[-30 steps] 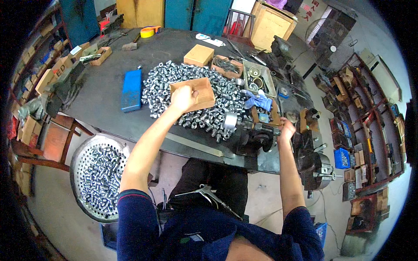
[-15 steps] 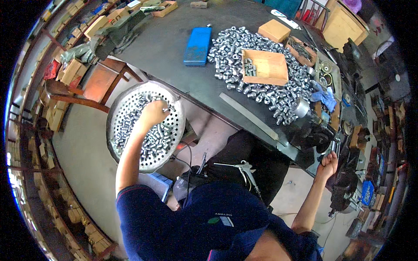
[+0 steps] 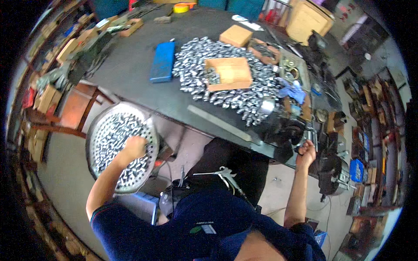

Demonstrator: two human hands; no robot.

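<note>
My left hand (image 3: 136, 147) is closed above the right part of a round perforated metal basin (image 3: 92, 143). Its fingers are blurred and turned away, so what they hold cannot be made out. Loose small metal sleeves (image 3: 114, 141) fill much of that basin. At the table's right corner, my right hand (image 3: 307, 151) has its fingers curled round a thin metal lever (image 3: 311, 133) beside a dark bench machine (image 3: 289, 129). A shiny cylinder (image 3: 266, 105) shows at the machine's far left end.
A large heap of metal sleeves (image 3: 196, 89) covers the dark table (image 3: 126, 65), with an open cardboard box (image 3: 237, 71) on it. Near these are a blue case (image 3: 162, 62), a flat metal bar (image 3: 220, 123) and a blue rag (image 3: 292, 91). An air gun (image 3: 226, 175) lies by my lap.
The whole view has shifted, moving the table up and left and the basin down and left. My left hand has moved toward the basin's right rim. My right hand stays at the lever.
</note>
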